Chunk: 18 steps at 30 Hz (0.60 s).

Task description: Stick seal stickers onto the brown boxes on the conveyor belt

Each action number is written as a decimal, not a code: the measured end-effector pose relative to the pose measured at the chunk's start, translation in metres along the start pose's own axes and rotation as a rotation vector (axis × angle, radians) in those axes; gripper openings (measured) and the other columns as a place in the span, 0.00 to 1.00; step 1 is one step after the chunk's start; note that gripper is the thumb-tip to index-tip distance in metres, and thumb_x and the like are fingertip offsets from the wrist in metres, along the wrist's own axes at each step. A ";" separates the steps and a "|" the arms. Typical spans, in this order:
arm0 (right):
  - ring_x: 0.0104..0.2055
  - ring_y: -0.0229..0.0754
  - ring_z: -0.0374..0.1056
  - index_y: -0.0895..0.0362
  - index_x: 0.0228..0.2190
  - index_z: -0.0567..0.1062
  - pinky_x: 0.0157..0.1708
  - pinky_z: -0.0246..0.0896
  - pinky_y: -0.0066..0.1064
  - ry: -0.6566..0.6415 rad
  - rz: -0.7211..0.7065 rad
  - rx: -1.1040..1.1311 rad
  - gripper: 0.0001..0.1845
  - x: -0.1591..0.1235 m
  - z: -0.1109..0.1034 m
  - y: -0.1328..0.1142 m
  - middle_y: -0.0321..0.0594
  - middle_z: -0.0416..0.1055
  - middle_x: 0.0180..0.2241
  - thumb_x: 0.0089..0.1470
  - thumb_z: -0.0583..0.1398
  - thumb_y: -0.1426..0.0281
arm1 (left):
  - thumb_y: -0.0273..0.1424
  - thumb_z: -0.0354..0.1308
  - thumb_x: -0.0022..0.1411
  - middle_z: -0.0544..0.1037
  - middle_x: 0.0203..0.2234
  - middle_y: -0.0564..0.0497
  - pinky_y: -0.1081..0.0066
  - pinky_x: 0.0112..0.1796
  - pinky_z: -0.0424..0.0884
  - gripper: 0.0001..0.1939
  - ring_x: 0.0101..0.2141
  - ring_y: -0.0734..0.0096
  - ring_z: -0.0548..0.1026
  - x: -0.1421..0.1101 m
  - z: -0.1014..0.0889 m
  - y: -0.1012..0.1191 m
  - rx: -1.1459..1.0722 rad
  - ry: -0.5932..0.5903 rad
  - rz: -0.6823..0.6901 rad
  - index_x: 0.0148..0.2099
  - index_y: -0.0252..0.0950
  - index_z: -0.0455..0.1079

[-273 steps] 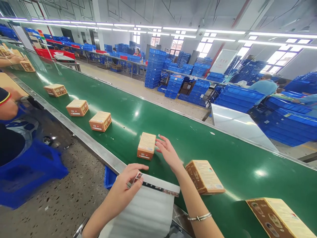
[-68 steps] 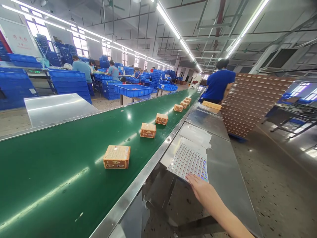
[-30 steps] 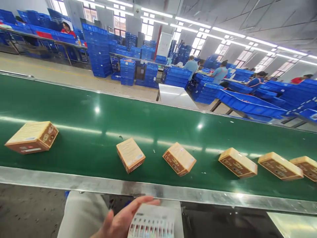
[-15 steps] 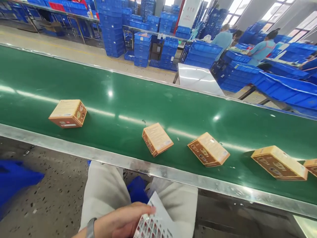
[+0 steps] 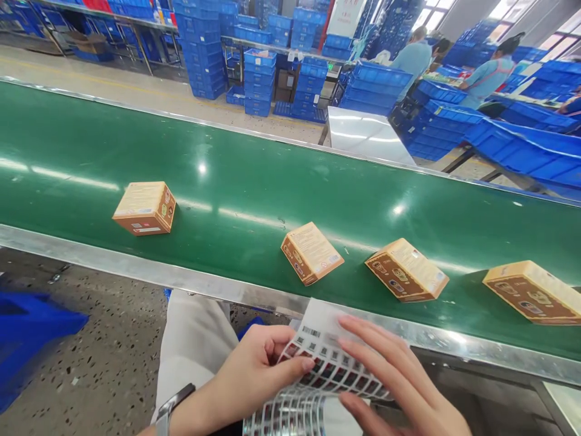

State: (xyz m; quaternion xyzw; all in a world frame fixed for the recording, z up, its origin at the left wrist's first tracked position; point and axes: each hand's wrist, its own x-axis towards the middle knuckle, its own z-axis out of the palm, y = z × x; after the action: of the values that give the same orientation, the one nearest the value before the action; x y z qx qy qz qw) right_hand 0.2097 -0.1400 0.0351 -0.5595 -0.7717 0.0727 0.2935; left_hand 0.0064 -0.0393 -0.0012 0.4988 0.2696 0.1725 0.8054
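Observation:
A curved sheet of small printed stickers (image 5: 333, 363), white with a barcode near its top edge, is held over my lap. My left hand (image 5: 267, 369), with a band on its wrist, pinches the sheet's left side between thumb and fingers. My right hand (image 5: 394, 369) is at the sheet's right side, fingers stretched out and spread over it, slightly blurred. Just beyond my hands, on the green conveyor belt (image 5: 236, 163), lie brown and cream cartons: one carton (image 5: 313, 253) straight ahead, another carton (image 5: 406, 270) to its right.
A further carton (image 5: 145, 208) sits on the belt at left, another (image 5: 535, 292) at far right. The belt's metal rim (image 5: 136, 269) runs before my knees. Stacked blue crates (image 5: 202, 54) and a metal table (image 5: 367, 136) stand beyond; people in light blue work at back right.
The cartons have shifted right along the belt. My left hand has lifted the sticker sheet toward the belt's edge, and my right hand has come into view at it.

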 end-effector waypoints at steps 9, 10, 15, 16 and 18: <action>0.36 0.42 0.77 0.55 0.47 0.73 0.36 0.73 0.29 0.077 -0.039 0.112 0.07 0.036 0.024 0.000 0.42 0.79 0.38 0.69 0.56 0.71 | 0.36 0.66 0.60 0.79 0.34 0.50 0.72 0.36 0.74 0.10 0.33 0.67 0.76 -0.006 -0.007 0.019 0.367 0.366 0.281 0.40 0.36 0.74; 0.35 0.42 0.76 0.55 0.46 0.73 0.34 0.73 0.28 0.049 -0.008 0.140 0.07 0.035 0.023 0.000 0.41 0.79 0.37 0.70 0.56 0.71 | 0.36 0.68 0.58 0.79 0.37 0.50 0.71 0.39 0.75 0.12 0.35 0.67 0.77 -0.007 -0.010 0.018 0.422 0.455 0.343 0.43 0.38 0.74; 0.32 0.40 0.75 0.53 0.41 0.74 0.34 0.72 0.26 -0.034 0.056 0.283 0.07 0.032 0.021 -0.001 0.38 0.77 0.33 0.70 0.55 0.72 | 0.34 0.65 0.63 0.82 0.43 0.48 0.68 0.48 0.74 0.07 0.45 0.61 0.78 -0.005 -0.015 0.023 0.608 0.304 0.444 0.44 0.40 0.79; 0.32 0.40 0.75 0.53 0.41 0.74 0.34 0.72 0.25 -0.035 0.061 0.301 0.07 0.032 0.021 -0.002 0.38 0.77 0.33 0.70 0.55 0.72 | 0.33 0.64 0.64 0.83 0.39 0.49 0.70 0.45 0.75 0.05 0.42 0.62 0.80 -0.004 -0.014 0.025 0.597 0.253 0.409 0.41 0.39 0.80; 0.33 0.40 0.75 0.52 0.42 0.74 0.34 0.72 0.24 -0.024 0.098 0.321 0.06 0.032 0.021 -0.002 0.38 0.77 0.34 0.70 0.56 0.70 | 0.32 0.62 0.65 0.84 0.31 0.51 0.72 0.39 0.75 0.07 0.34 0.65 0.81 -0.002 -0.011 0.028 0.577 0.230 0.343 0.36 0.38 0.80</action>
State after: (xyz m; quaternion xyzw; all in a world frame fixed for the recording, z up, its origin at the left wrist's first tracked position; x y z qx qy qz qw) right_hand 0.1903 -0.1076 0.0312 -0.5415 -0.7254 0.2160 0.3659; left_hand -0.0017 -0.0204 0.0201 0.7210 0.3086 0.2771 0.5551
